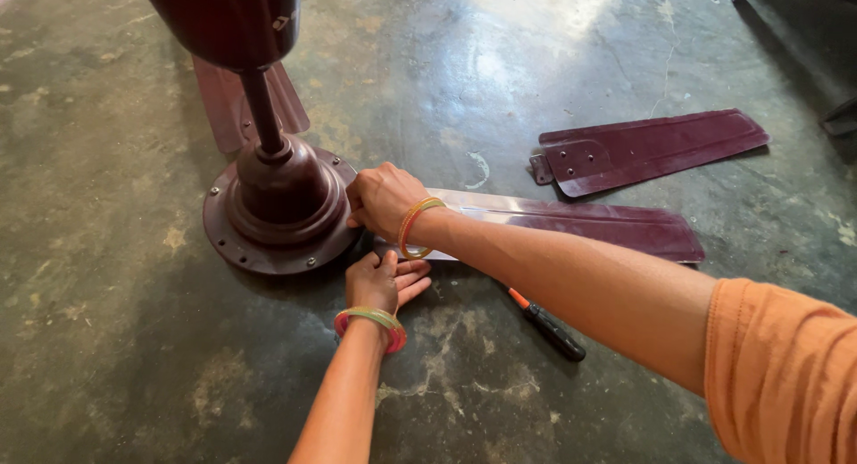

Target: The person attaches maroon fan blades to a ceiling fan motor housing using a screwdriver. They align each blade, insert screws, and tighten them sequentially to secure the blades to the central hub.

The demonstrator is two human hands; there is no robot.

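Observation:
A maroon ceiling fan motor (pixel 277 209) lies on the floor with its downrod (pixel 259 111) and canopy (pixel 228 17) rising toward me. One maroon fan blade (pixel 580 223) stretches right from the motor. My right hand (pixel 382 199) is curled over that blade's root, right against the motor rim. Just below it, my left hand (pixel 384 281) lies flat with its fingers apart, the fingertips reaching under the blade's near edge. Both wrists wear coloured bangles. What the right fingers pinch is hidden.
A second loose blade (pixel 652 147) lies on the floor at the upper right. Another blade (pixel 223 107) shows behind the downrod. A screwdriver with an orange and black handle (pixel 549 326) lies under my right forearm. The floor is mottled grey concrete (pixel 134 339).

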